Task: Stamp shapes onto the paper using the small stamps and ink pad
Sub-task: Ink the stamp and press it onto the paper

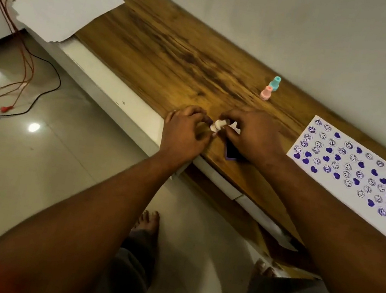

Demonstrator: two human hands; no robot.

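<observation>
Surface (pixel 165 50): long wooden top set against a pale wall, with a white front edge facing the tiled floor (pixel 8 182).
Loose sheets (pixel 66 1): plain white, lying over the far left end of the surface, with red and black cables (pixel 24 65) trailing down beside them onto the floor.
Paper (pixel 347 168): white sheet at the right end, well covered with purple hearts and round smiley faces.
Right hand (pixel 253 133): curled, fingertips pinched on one end of the white stamp, and hovering right over the ink pad.
Left hand (pixel 185 131): curled too, fingers closed on the other end of the white stamp, at the front edge of the surface.
Ink pad (pixel 230 153): small, purple-rimmed with a dark face, lying near the front edge, mostly hidden under the right hand.
Teal stamp (pixel 275 82): upright near the wall, apart from the hands.
Pink stamp (pixel 266 92): upright, just beside the teal one.
White stamp (pixel 219 125): tiny, held between both hands above the ink pad, somewhat blurred.
</observation>
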